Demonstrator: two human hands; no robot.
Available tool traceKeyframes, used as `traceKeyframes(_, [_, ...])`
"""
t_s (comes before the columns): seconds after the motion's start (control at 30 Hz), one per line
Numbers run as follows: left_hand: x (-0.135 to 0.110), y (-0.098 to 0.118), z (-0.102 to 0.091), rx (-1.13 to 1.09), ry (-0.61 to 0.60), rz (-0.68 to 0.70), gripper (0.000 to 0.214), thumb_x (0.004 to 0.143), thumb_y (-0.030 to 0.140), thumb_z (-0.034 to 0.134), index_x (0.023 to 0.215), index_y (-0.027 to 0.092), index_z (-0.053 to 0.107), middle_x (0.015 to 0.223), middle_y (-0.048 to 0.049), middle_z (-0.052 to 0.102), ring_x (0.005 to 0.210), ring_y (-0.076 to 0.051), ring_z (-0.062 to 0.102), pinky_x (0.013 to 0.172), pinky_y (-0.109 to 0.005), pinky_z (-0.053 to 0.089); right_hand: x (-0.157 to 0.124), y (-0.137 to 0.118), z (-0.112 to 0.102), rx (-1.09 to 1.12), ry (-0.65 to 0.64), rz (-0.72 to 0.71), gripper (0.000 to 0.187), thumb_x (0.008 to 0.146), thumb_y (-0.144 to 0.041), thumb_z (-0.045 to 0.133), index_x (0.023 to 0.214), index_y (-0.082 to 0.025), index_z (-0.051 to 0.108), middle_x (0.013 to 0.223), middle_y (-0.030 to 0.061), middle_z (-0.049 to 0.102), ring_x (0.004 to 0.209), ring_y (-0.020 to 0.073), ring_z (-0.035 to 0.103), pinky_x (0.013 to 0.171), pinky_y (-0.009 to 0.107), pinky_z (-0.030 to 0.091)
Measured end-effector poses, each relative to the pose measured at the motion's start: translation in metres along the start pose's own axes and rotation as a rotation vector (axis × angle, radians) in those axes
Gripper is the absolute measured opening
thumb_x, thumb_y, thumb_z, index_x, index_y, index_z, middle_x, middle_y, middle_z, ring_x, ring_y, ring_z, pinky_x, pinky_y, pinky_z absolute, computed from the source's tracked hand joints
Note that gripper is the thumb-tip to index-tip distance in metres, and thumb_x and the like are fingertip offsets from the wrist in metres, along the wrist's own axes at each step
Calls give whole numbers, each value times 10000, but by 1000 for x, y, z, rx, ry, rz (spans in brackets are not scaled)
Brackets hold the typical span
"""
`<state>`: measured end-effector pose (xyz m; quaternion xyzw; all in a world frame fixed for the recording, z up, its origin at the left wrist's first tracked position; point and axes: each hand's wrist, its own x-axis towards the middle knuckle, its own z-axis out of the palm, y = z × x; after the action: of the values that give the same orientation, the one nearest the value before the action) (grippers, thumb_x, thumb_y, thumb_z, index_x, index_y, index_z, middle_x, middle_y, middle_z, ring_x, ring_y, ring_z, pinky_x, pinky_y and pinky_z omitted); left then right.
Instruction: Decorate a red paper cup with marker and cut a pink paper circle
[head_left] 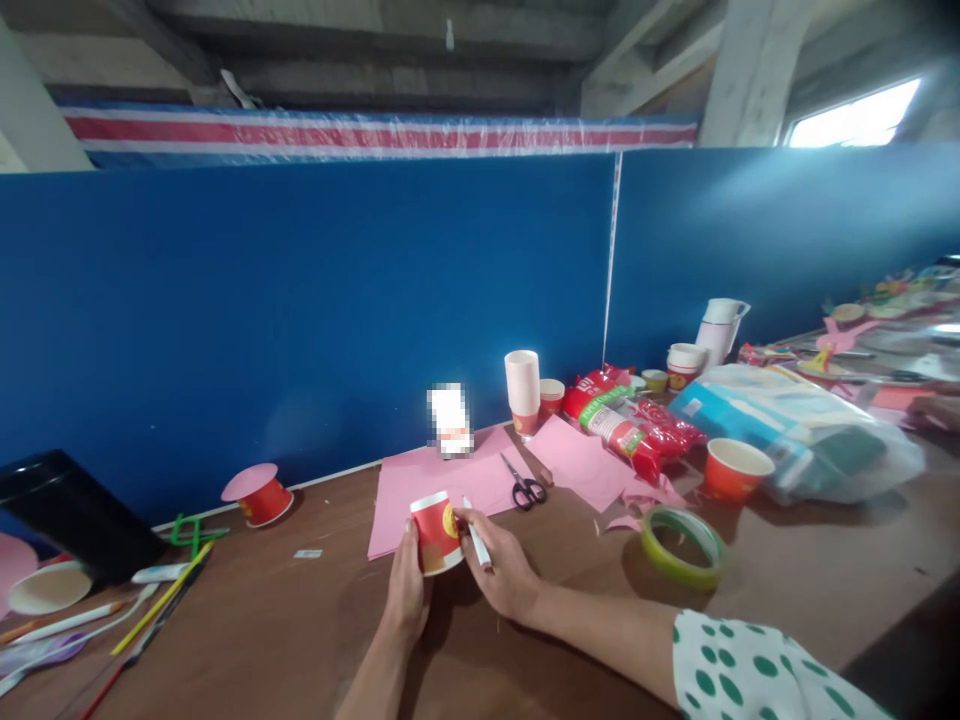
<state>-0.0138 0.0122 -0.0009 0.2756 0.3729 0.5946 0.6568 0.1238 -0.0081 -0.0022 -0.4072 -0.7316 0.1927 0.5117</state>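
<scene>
My left hand (406, 590) is wrapped round the side of a red paper cup (437, 531) that stands upside down on the brown table (300, 640), at the near edge of a pink paper sheet (442, 478). My right hand (504, 566) grips a white marker (475, 540) with its tip against the cup's right side. Black-handled scissors (524, 487) lie on the pink sheet just beyond my right hand.
A green tape roll (683, 545), a red cup (734, 469), a cup stack (523, 391), red packets (626, 418) and a plastic bag (806, 430) stand to the right. At left are a capped red cup (259, 495), a black tray (67, 510), pencils and sticks (112, 620). A blue partition (300, 300) backs the table.
</scene>
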Motion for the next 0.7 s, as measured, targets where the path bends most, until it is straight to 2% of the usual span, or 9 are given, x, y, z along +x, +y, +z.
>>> traceKeyframes(0.13, [1,-2,-1,35,4,21,483,765,468,609,1066,92,626,1001,-122,710,1028,-280,632,962,-412,451,0,2,1,45,36,26,366,886,-104,428,1221,-235,496,1081,46,664,952,171,644,848,260,493])
traceKeyframes(0.33, [7,-10,-11,229,47,137,547,771,548,566,1072,98,643,1033,-122,702,1086,-286,599,1007,-419,409,0,8,3,98,42,71,335,884,-112,434,1197,-208,506,1048,54,670,953,174,642,842,263,497])
traceKeyframes(0.53, [14,-19,-25,360,179,218,535,761,556,574,1064,123,659,1052,-121,697,1162,-300,548,1038,-425,377,0,10,5,120,52,88,336,898,-141,434,1216,-217,511,1058,58,669,952,181,643,842,274,505])
traceKeyframes(0.7, [15,-21,-28,445,205,270,499,788,528,554,1083,138,651,1133,-120,666,1214,-291,503,1059,-399,360,2,8,2,112,38,106,293,913,-173,425,1185,-196,533,1064,85,667,978,200,638,870,303,504])
